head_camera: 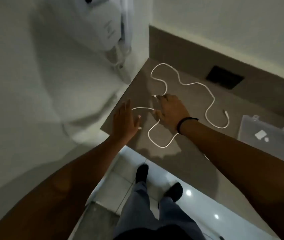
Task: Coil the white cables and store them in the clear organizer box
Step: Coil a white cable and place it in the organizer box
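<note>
Two white cables lie loose on a brown countertop [186,161]. The long cable [188,83] snakes from the back left corner to a plug end near the right. The shorter cable [156,144] loops near the front edge. My right hand [171,110] rests over the spot where the cables meet, fingers spread, its fingertips at a plug end of the long cable. My left hand [126,121] hovers flat and open at the counter's left edge, beside the short cable's end. The clear organizer box [274,144] sits closed at the right, with small white items inside.
A dark rectangular socket plate [224,77] is set into the counter at the back. White bedding or fabric [51,75] fills the left. A white wall rises behind. Below the counter's edge are shiny floor tiles and my legs [155,205].
</note>
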Available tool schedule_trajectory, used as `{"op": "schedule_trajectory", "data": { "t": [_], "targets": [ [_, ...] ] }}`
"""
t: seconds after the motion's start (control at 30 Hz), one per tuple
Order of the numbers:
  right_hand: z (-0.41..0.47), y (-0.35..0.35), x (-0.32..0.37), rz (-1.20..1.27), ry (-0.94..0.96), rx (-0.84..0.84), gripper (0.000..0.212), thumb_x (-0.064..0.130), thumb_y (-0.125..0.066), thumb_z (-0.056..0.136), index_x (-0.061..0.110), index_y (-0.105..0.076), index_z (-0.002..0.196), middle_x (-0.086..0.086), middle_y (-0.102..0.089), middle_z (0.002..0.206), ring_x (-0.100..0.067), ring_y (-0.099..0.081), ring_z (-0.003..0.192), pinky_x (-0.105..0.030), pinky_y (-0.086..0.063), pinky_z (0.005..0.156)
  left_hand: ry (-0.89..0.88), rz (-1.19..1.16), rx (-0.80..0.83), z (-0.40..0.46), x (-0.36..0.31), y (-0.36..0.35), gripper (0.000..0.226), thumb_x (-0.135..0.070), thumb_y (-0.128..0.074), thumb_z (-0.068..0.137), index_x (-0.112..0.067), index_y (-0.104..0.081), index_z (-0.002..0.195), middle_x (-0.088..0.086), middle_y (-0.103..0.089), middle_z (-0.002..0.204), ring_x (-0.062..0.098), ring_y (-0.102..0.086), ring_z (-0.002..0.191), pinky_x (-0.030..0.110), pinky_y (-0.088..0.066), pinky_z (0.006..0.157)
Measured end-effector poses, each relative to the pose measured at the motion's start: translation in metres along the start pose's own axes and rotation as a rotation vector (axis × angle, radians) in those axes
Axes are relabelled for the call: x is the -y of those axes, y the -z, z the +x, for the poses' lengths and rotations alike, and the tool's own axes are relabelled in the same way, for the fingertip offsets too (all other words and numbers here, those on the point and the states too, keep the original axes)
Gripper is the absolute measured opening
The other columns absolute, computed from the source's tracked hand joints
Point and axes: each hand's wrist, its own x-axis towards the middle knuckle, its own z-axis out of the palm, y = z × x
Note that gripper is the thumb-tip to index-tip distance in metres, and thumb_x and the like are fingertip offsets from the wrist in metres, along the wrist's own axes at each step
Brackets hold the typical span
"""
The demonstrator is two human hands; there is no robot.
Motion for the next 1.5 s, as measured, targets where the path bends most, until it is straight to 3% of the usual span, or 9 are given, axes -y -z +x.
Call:
{"op": "schedule_trajectory", "data": {
  "t": [0.23, 0.37, 0.53, 0.67, 0.8, 0.93, 1.07, 1.33, 1.5],
  "targets": [
    [0.034, -0.075, 0.024, -0.021, -0.070, 0.123, 0.039, 0.022, -0.060, 0.095, 0.010, -0.056, 0.132, -0.020, -0.055, 0.130, -0.042, -0.055, 0.111, -0.047, -0.050, 0.090, 0.187, -0.119, 0.005, 0.005, 0.032, -0.032, 0.056, -0.012, -0.056, 0.101, -0.002, -0.038, 0.153, 0.026, -0.052, 0.144, 0.040, -0.049, 0.134, 0.041, -0.036, 0.112],
    [0.035, -0.086, 0.026, 0.051, -0.169, 0.025, 0.021, 0.004, -0.053, 0.085, 0.014, -0.067, 0.098, -0.013, -0.068, 0.101, -0.039, -0.061, 0.095, -0.043, -0.052, 0.080, 0.246, -0.281, -0.036, 0.005, 0.031, -0.033, 0.040, 0.001, -0.052, 0.097, 0.000, -0.058, 0.136, 0.028, -0.062, 0.123, 0.042, -0.060, 0.113, 0.045, -0.047, 0.098],
    [0.023, -0.084, 0.025, 0.357, -0.144, -0.047, 0.011, 0.009, -0.059, 0.088, 0.014, -0.062, 0.097, -0.012, -0.068, 0.096, -0.036, -0.063, 0.088, -0.039, -0.051, 0.074, 0.494, -1.214, 0.173, -0.006, 0.006, 0.002, 0.032, -0.003, -0.043, 0.105, -0.012, -0.072, 0.114, 0.006, -0.059, 0.071, 0.014, -0.057, 0.060, 0.037, -0.055, 0.071],
    [0.003, -0.067, 0.039, 0.579, -0.149, 0.002, 0.025, 0.007, -0.058, 0.090, 0.023, -0.057, 0.109, -0.009, -0.071, 0.098, -0.026, -0.066, 0.087, -0.025, -0.045, 0.070, 0.388, -1.663, 0.317, -0.020, -0.025, 0.043, 0.037, -0.017, -0.042, 0.111, -0.020, -0.077, 0.098, -0.002, -0.059, 0.076, 0.010, -0.045, 0.061, 0.022, -0.049, 0.060],
    [-0.031, -0.064, 0.065, 0.495, -0.114, 0.235, 0.032, 0.005, -0.054, 0.096, 0.007, -0.054, 0.128, -0.021, -0.066, 0.115, -0.031, -0.064, 0.102, -0.024, -0.039, 0.077, 0.467, -2.032, 0.261, -0.011, -0.053, 0.085, 0.031, -0.014, -0.037, 0.111, -0.008, -0.065, 0.100, 0.004, -0.073, 0.078, 0.017, -0.070, 0.075, 0.026, -0.063, 0.074],
    [-0.075, -0.026, 0.081, 0.453, 0.103, 0.221, 0.030, 0.010, -0.048, 0.103, 0.009, -0.057, 0.131, -0.015, -0.065, 0.123, -0.030, -0.062, 0.101, -0.015, -0.030, 0.078, 0.171, -1.526, 0.071, -0.003, -0.055, 0.115, 0.025, -0.005, -0.039, 0.110, -0.005, -0.062, 0.099, 0.009, -0.075, 0.095, 0.014, -0.073, 0.095, 0.030, -0.053, 0.101],
    [-0.097, 0.050, 0.070, 0.366, 0.162, 0.040, 0.017, 0.027, -0.054, 0.100, 0.019, -0.069, 0.102, -0.004, -0.073, 0.093, -0.018, -0.063, 0.072, -0.023, -0.036, 0.065, -0.146, -0.875, 0.098, -0.013, -0.040, 0.122, 0.025, -0.010, -0.043, 0.110, -0.007, -0.067, 0.103, 0.013, -0.071, 0.082, 0.020, -0.067, 0.079, 0.037, -0.052, 0.082],
    [-0.081, 0.110, 0.030, 0.535, 0.079, -0.369, 0.020, 0.031, -0.062, 0.098, 0.017, -0.071, 0.088, 0.002, -0.070, 0.085, -0.016, -0.064, 0.078, -0.034, -0.050, 0.071, -0.091, -1.656, 0.747, -0.076, -0.076, 0.126, 0.040, -0.033, -0.040, 0.107, -0.012, -0.073, 0.097, -0.002, -0.052, 0.059, 0.017, -0.045, 0.055, 0.026, -0.046, 0.058],
    [-0.117, 0.049, 0.048, 0.631, -0.001, -0.276, 0.022, 0.017, -0.047, 0.102, 0.030, -0.056, 0.088, 0.005, -0.060, 0.078, -0.012, -0.052, 0.070, -0.029, -0.041, 0.066, -0.050, -2.076, 0.533, -0.071, -0.099, 0.135, 0.036, -0.026, -0.034, 0.107, -0.013, -0.066, 0.093, 0.007, -0.074, 0.083, 0.021, -0.074, 0.083, 0.035, -0.059, 0.086]
  ]
}}
